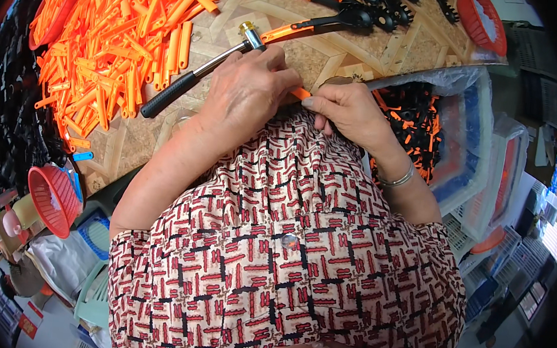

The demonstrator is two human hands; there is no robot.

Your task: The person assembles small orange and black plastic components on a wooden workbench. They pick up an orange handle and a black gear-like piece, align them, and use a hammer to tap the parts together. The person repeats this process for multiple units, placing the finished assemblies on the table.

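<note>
Close to my body at the table edge, an orange plastic handle piece [300, 94] shows between my two hands. My left hand [250, 82] is closed, its curled fingers at one end of the piece. At the other end, my right hand [347, 110] pinches it between thumb and fingers. Most of the piece is hidden by the fingers. A hammer [171, 93] with a black grip and a metal head lies slanting on the table, its shaft passing behind my left hand. Just beyond, an orange-handled black spoon [318, 24] rests on the table.
A large heap of orange handles [118, 34] covers the far left. Black utensil heads [386, 4] lie at the far side. Red baskets [54, 201] stand at the table's edges. At my right, a plastic-lined crate [461, 133] holds black and orange pieces.
</note>
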